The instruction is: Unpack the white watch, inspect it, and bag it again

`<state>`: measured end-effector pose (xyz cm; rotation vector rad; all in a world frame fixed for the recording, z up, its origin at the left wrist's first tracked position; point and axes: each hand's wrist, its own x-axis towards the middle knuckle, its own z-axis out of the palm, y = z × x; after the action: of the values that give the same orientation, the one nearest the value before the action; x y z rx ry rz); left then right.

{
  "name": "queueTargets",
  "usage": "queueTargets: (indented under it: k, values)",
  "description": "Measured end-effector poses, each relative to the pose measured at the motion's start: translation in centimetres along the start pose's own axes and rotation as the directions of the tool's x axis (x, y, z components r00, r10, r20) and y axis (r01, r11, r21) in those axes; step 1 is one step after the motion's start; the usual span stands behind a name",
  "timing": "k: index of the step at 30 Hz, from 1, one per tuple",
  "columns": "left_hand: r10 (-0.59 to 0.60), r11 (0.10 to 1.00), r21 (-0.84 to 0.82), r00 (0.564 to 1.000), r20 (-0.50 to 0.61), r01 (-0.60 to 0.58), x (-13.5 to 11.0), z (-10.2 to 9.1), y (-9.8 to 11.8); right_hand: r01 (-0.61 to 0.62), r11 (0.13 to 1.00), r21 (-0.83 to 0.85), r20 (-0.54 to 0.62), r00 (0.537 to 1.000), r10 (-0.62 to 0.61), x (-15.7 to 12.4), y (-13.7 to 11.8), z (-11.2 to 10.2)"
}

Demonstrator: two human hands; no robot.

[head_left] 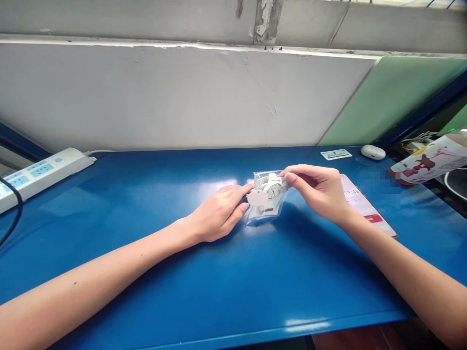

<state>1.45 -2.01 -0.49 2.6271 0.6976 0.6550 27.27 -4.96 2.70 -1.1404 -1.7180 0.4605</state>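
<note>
A white wristwatch with a round dial sits inside a small clear plastic bag, held up over the middle of the blue table. At the left of the bag is a round white tag. My right hand pinches the bag's upper right corner between thumb and forefinger. On the other side, the thumb and fingers of my left hand close around the bag's left edge, next to the tag. Part of those left fingertips is hidden behind the bag and tag.
The blue table runs back to a pale wall panel. A white power strip lies at left. On the right are a phone, a card, a white earbud case and a printed container.
</note>
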Motion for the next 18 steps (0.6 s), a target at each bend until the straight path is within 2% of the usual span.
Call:
queueTargets:
  k: [5, 8, 14, 18]
  values:
    - [-0.011, 0.999, -0.042, 0.994, -0.109, 0.007, -0.2, 0.3, -0.3, -0.218, 0.973, 0.075, 0.095, 0.973, 0.210, 0.1, 0.7, 0.6]
    - [0.037, 0.997, -0.060, 0.986, -0.161, -0.048, -0.2, 0.3, -0.3, -0.280, 0.958, 0.059, 0.170, 0.949, 0.267, -0.1, 1.2, 1.1]
    - [0.038, 0.998, 0.051, 0.999, 0.016, -0.039, -0.1, 0.0, 0.1, -0.301, 0.950, 0.080, 0.237, 0.932, 0.275, -0.6, 1.7, 2.1]
    - [0.022, 1.000, 0.020, 0.998, 0.058, -0.024, 0.1, -0.1, 0.2, -0.261, 0.965, 0.027, 0.248, 0.937, 0.247, -0.8, 2.1, 2.2]
